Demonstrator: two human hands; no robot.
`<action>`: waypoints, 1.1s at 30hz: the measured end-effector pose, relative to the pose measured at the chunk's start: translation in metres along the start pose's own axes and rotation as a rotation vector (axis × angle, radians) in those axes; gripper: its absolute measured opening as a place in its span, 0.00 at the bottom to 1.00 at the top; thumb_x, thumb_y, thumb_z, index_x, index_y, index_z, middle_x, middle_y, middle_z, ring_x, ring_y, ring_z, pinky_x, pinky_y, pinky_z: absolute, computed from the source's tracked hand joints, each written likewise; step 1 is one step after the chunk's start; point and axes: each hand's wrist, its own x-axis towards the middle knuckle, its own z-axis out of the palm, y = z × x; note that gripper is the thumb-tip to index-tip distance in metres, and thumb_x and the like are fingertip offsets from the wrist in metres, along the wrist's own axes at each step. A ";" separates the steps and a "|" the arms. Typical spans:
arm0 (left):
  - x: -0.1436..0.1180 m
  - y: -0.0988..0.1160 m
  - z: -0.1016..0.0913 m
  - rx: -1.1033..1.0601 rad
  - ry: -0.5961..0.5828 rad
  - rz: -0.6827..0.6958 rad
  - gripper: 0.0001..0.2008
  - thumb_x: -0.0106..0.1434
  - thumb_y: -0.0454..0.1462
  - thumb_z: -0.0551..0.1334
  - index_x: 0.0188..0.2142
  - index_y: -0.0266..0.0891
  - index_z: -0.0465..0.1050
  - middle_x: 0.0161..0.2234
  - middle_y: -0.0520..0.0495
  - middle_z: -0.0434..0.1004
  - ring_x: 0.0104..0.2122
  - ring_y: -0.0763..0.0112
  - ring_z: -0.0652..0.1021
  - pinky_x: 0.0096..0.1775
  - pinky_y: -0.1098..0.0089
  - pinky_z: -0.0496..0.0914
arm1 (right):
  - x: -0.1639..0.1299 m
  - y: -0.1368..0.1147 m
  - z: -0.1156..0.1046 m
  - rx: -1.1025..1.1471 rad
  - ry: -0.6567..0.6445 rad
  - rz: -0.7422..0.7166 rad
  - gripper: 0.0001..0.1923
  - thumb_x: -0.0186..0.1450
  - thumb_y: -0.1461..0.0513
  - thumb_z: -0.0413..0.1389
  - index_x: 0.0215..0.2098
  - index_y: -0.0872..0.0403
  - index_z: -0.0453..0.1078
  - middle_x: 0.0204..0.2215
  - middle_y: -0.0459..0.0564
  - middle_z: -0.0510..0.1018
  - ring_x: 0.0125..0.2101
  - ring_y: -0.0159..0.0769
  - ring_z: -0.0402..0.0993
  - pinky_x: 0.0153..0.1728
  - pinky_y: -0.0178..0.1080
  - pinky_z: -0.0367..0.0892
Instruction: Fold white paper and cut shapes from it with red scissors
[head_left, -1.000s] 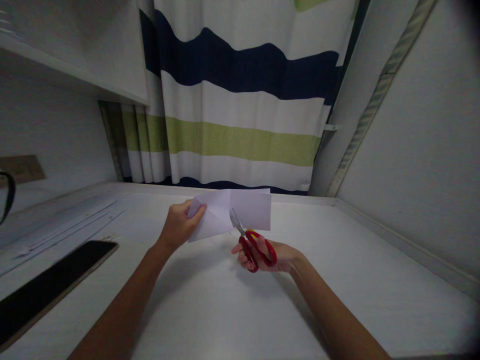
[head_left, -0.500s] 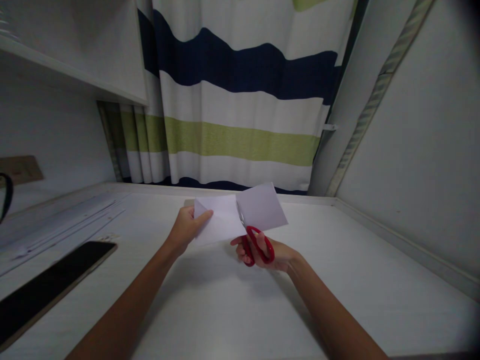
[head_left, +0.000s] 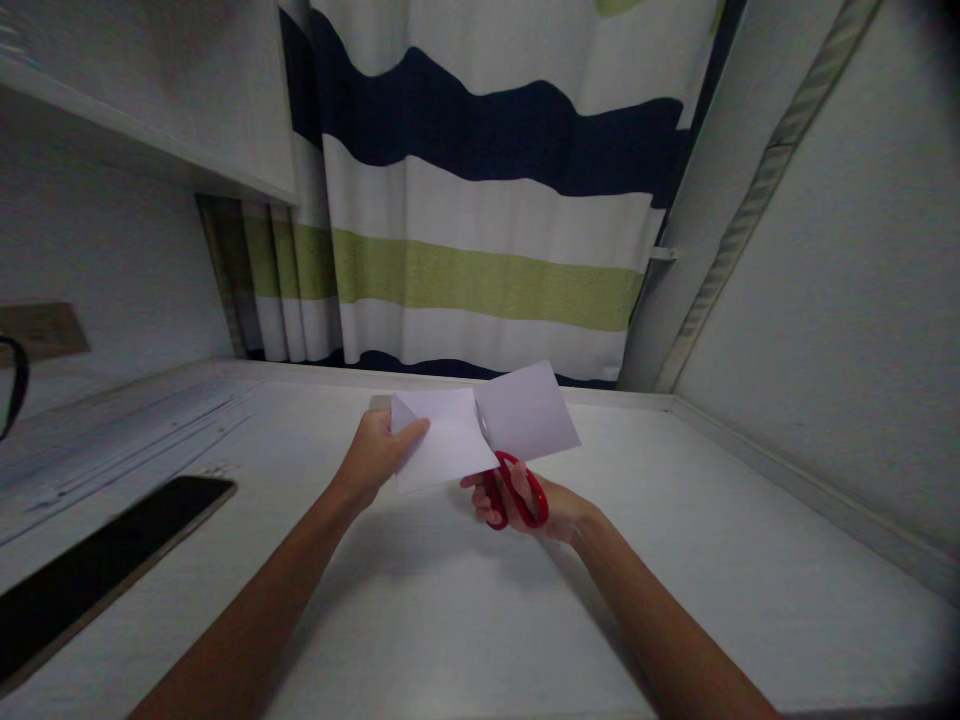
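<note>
Above the middle of the desk (head_left: 450, 620), the left hand (head_left: 375, 455) pinches the paper (head_left: 480, 430); the right hand (head_left: 536, 510) grips red scissors (head_left: 514, 490), blades seemingly inside the cut

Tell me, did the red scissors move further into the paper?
Yes. The red scissors have pushed up and away from the person, toward the striped curtain; their blades are now hidden behind the white paper, which has parted into two flaps.

One sheet of white paper (head_left: 480, 430), one pair of red scissors (head_left: 516, 492), one dark phone (head_left: 97, 570), one striped curtain (head_left: 480, 210)
</note>
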 end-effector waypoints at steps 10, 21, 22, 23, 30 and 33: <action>-0.004 0.003 -0.001 0.005 -0.030 0.002 0.12 0.46 0.40 0.59 0.27 0.30 0.70 0.24 0.48 0.72 0.22 0.72 0.71 0.22 0.74 0.64 | 0.006 0.006 0.000 0.067 -0.074 -0.065 0.32 0.50 0.43 0.48 0.39 0.62 0.63 0.26 0.49 0.60 0.23 0.26 0.55 0.24 0.33 0.48; -0.011 0.013 0.001 0.015 0.007 -0.015 0.10 0.46 0.38 0.58 0.22 0.31 0.69 0.20 0.50 0.70 0.19 0.74 0.69 0.20 0.76 0.62 | 0.007 0.008 0.001 0.130 -0.090 -0.046 0.35 0.49 0.40 0.43 0.36 0.63 0.63 0.22 0.47 0.59 0.22 0.27 0.54 0.24 0.34 0.47; -0.011 0.013 0.001 0.011 0.008 -0.016 0.10 0.46 0.38 0.59 0.22 0.31 0.69 0.20 0.50 0.70 0.19 0.74 0.69 0.20 0.76 0.62 | 0.008 0.008 0.001 0.139 -0.094 -0.043 0.36 0.49 0.39 0.42 0.36 0.63 0.64 0.22 0.46 0.59 0.22 0.26 0.53 0.24 0.34 0.47; -0.011 0.013 0.001 0.010 0.012 -0.016 0.09 0.46 0.38 0.59 0.22 0.31 0.69 0.20 0.50 0.70 0.19 0.74 0.69 0.20 0.76 0.62 | 0.008 0.008 0.002 0.146 -0.096 -0.041 0.36 0.49 0.39 0.42 0.36 0.63 0.63 0.22 0.46 0.59 0.22 0.27 0.53 0.23 0.34 0.47; -0.011 0.014 0.000 0.051 0.021 -0.024 0.09 0.47 0.38 0.58 0.21 0.31 0.68 0.18 0.51 0.68 0.16 0.76 0.68 0.18 0.77 0.60 | 0.008 0.008 0.005 0.114 -0.042 -0.054 0.32 0.53 0.42 0.42 0.35 0.62 0.63 0.21 0.46 0.59 0.21 0.26 0.55 0.22 0.33 0.45; -0.011 0.013 0.000 0.055 0.012 -0.023 0.10 0.47 0.39 0.58 0.21 0.31 0.69 0.18 0.51 0.68 0.17 0.76 0.68 0.18 0.77 0.61 | 0.010 0.009 0.006 0.090 -0.022 -0.051 0.32 0.54 0.42 0.40 0.34 0.62 0.63 0.20 0.45 0.59 0.20 0.26 0.55 0.21 0.33 0.45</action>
